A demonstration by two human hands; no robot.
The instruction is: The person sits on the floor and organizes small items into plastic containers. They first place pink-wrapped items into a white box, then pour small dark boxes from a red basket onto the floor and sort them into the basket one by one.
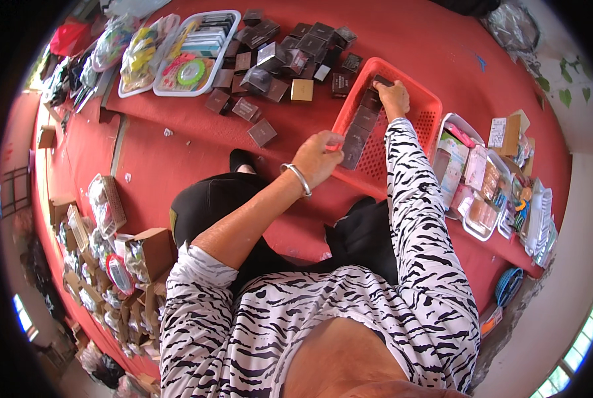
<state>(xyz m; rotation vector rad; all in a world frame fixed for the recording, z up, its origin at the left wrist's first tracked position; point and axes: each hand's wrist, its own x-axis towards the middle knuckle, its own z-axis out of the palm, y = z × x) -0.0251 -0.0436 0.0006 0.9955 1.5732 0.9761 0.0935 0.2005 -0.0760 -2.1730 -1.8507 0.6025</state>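
Observation:
A red perforated plastic basket (433, 104) stands before me on red-covered ground. Along its left wall runs a row of small dark boxes (365, 118). My right hand (395, 98) reaches over the far part of the basket, its fingers on a dark box (383, 79) at the end of that row. At the near left corner my left hand (320, 158) grips the basket's rim, thumb and fingers around the edge. Left of the basket lies a loose heap of dark boxes (311, 45), with one gold-coloured box (302, 90) among them.
White trays of packaged goods (221, 74) stand at the far left. More filled plastic trays (480, 219) sit right of the basket. Several opened cardboard boxes with bagged items (154, 253) crowd the lower left. A pale wall (590, 209) rises at the right.

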